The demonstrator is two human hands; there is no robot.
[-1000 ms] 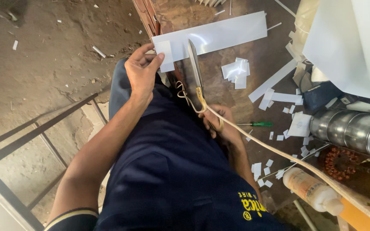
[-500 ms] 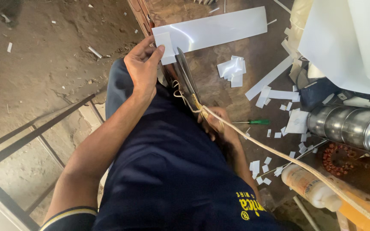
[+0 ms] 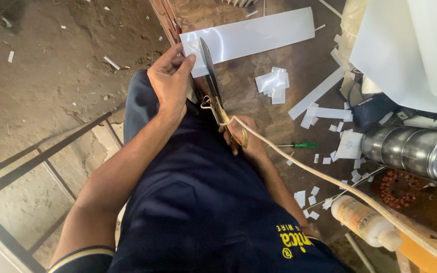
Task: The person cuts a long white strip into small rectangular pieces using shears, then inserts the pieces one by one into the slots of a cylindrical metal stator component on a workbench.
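My left hand (image 3: 170,76) pinches the near end of the long white plastic strip (image 3: 251,38) that lies across the brown worktop (image 3: 279,126), thumb and fingers closed on its corner. My right hand (image 3: 241,134) is wrapped around the brass handles of the big scissors (image 3: 213,86), blades up at the strip's edge right beside my left fingers, probably just biting in, hard to tell. White offcuts (image 3: 274,81), a green screwdriver (image 3: 299,145) and a glue bottle (image 3: 362,222) lie nearby.

Glossy white plastic strip (image 3: 259,38), metal scissors (image 3: 213,83).
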